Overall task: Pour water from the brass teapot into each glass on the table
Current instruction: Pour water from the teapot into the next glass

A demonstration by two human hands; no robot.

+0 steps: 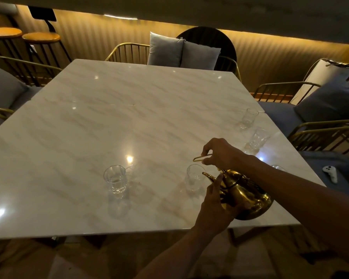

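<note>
The brass teapot (pixel 248 195) is tilted to the left near the table's front right corner, its spout at the rim of a clear glass (pixel 193 178). My right hand (pixel 222 153) grips the pot's thin brass handle from above. My left hand (pixel 214 206) presses against the pot's body from below. Another glass (pixel 115 179), with some water in it, stands further left. Two more glasses (pixel 249 117) (pixel 257 139) stand along the right edge, and a glass rim (pixel 278 167) peeks out behind my right forearm.
The white marble table (pixel 109 117) is ringed by brass-framed chairs (pixel 127 52) with grey cushions. A white controller (pixel 330 173) lies on the blue seat at right. Two wooden bar stools (pixel 40 37) stand at the back left.
</note>
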